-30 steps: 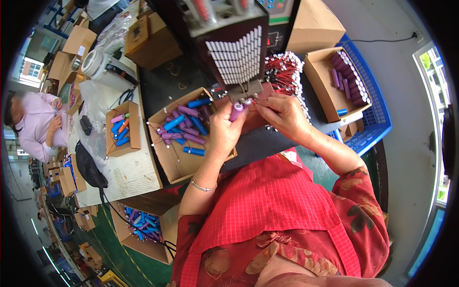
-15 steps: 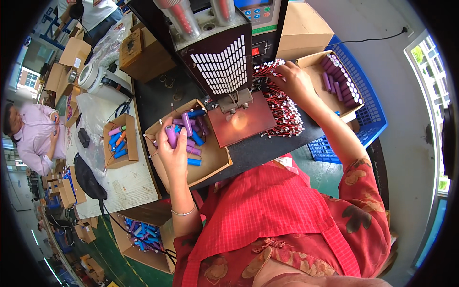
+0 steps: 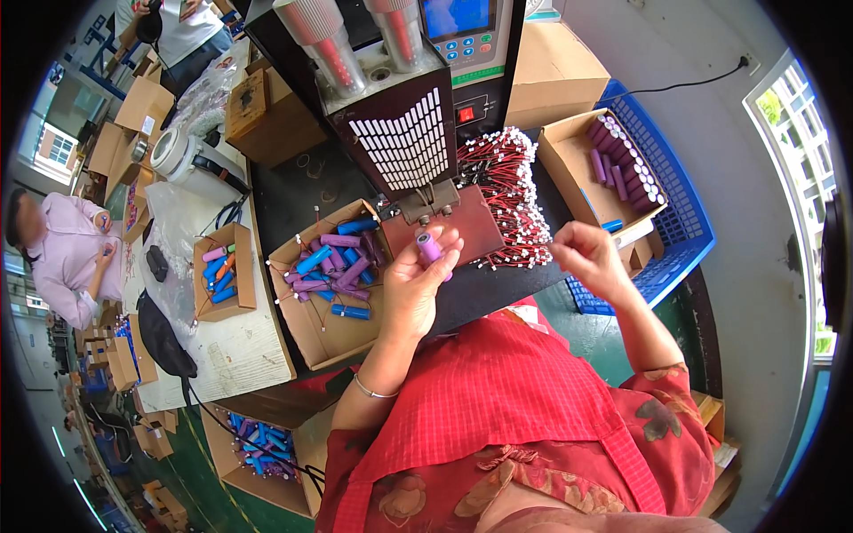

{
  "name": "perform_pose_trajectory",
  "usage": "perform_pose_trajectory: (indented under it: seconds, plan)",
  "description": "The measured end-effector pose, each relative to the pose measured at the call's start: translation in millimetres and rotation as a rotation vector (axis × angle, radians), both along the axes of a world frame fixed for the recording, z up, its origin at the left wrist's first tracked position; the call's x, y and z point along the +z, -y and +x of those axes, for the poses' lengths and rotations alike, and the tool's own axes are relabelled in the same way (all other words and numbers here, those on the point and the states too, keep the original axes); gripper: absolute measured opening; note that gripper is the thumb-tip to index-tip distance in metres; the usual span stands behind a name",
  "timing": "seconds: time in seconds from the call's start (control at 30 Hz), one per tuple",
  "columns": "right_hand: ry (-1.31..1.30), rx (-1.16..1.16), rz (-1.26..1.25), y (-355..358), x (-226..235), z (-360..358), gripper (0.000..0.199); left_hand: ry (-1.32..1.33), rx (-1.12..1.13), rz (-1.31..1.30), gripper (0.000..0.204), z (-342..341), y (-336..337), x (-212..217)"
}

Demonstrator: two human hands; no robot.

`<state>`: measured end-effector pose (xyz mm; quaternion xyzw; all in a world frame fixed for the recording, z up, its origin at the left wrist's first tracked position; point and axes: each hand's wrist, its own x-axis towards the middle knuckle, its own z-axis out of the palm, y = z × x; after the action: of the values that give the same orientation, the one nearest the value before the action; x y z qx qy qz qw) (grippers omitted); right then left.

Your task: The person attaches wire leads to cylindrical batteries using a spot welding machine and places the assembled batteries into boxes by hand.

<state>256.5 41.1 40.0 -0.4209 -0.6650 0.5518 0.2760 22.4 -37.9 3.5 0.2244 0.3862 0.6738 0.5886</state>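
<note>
My left hand (image 3: 416, 289) is closed around a purple cylindrical battery cell (image 3: 430, 248), its end tilted up. It holds the cell just in front of the reddish-brown plate (image 3: 462, 222) of a black spot-welding machine (image 3: 400, 133). To the right, my right hand (image 3: 590, 258) is closed with its fingertips pinched together; whatever they hold, if anything, is too small to make out. It hovers beside a heap of red and black wire leads with white connectors (image 3: 515, 200). Left of my left hand, an open cardboard box (image 3: 324, 342) contains several purple and blue cells.
At the right, a cardboard tray (image 3: 569, 142) of upright purple cells rests on a blue plastic basket (image 3: 684, 258). A small box (image 3: 244, 306) of cells and a white jug (image 3: 182, 155) stand at the left. Another box (image 3: 233, 466) of cells is below. A person (image 3: 67, 244) works at far left.
My left hand has come right, out of the cell box, with the purple cell. My right hand has drawn back toward me from the wire leads. The glow on the plate is gone.
</note>
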Motion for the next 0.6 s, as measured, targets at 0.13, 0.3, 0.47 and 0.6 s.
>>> perform_pose_trajectory:
  seconds: [0.13, 0.3, 0.47, 0.6]
  plan:
    - [0.009, 0.153, 0.114, 23, -14, -12, 0.011, 0.035, 0.07, -0.018, 0.032, 6, -5, 10]
    - [0.034, 0.253, 0.278, 22, -14, -36, 0.024, -0.076, 0.054, 0.011, 0.026, 4, -1, 4]
    - [-0.12, 0.159, -0.091, 16, -16, -76, 0.018, -0.078, 0.037, 0.0, 0.028, 4, -3, -2]
    - [-0.171, 0.095, -0.104, -2, -16, -85, 0.017, -0.519, 0.135, 0.109, 0.027, -10, -14, -4]
